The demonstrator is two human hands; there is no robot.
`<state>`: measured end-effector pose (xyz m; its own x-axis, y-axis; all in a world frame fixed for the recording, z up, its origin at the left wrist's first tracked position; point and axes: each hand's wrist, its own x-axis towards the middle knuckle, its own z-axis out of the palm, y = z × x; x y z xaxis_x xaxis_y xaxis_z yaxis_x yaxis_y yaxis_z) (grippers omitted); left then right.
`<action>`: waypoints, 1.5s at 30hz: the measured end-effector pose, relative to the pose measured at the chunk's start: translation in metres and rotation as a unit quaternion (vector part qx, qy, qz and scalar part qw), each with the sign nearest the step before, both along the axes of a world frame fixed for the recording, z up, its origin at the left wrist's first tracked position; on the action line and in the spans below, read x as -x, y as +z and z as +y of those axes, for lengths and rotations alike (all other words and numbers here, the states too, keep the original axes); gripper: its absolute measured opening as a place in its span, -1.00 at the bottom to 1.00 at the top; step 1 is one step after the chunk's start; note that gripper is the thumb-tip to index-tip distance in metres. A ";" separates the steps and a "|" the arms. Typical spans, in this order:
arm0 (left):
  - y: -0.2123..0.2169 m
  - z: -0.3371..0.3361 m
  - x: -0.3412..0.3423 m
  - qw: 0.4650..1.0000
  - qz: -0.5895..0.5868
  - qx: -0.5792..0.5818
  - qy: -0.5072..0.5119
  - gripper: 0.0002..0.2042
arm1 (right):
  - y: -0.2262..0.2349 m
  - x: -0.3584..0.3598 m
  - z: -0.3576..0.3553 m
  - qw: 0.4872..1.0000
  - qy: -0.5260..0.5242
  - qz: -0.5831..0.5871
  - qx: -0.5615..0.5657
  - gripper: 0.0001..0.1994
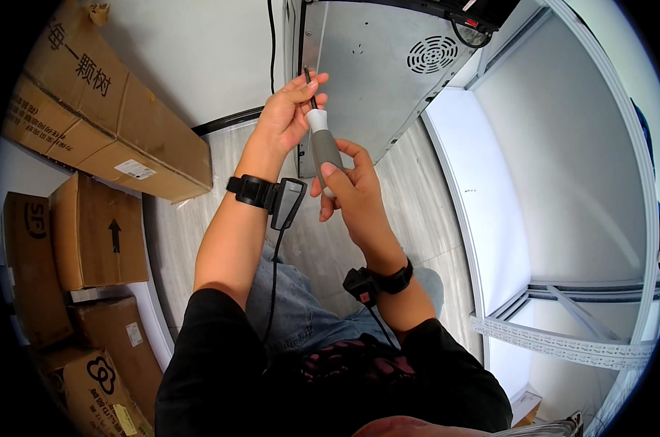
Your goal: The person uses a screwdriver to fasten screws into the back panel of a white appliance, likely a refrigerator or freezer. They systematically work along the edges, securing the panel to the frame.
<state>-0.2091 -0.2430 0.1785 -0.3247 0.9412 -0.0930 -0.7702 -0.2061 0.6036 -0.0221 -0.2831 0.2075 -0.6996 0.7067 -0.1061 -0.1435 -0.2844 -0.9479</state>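
My right hand (350, 191) grips the grey and white handle of a screwdriver (322, 142), which points up and away from me. My left hand (287, 113) pinches the thin dark shaft near its tip with thumb and fingers. The tip sits at the left edge of a large grey metal appliance panel (377, 80) that stands in front of me, with a round vent grille (432, 53) at its upper right. Both wrists wear black straps with small devices and cables.
Stacked cardboard boxes (97, 124) fill the left side. A white metal shelving frame (563, 218) stands on the right. Pale wood-pattern floor (417, 197) lies under me, and my knees in blue jeans (301, 306) are below my hands.
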 end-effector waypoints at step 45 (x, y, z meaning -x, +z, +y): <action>-0.219 0.289 -0.446 0.757 0.599 0.108 -0.236 -0.72 | -0.220 -0.411 0.135 0.843 -0.485 0.052 0.228 -0.67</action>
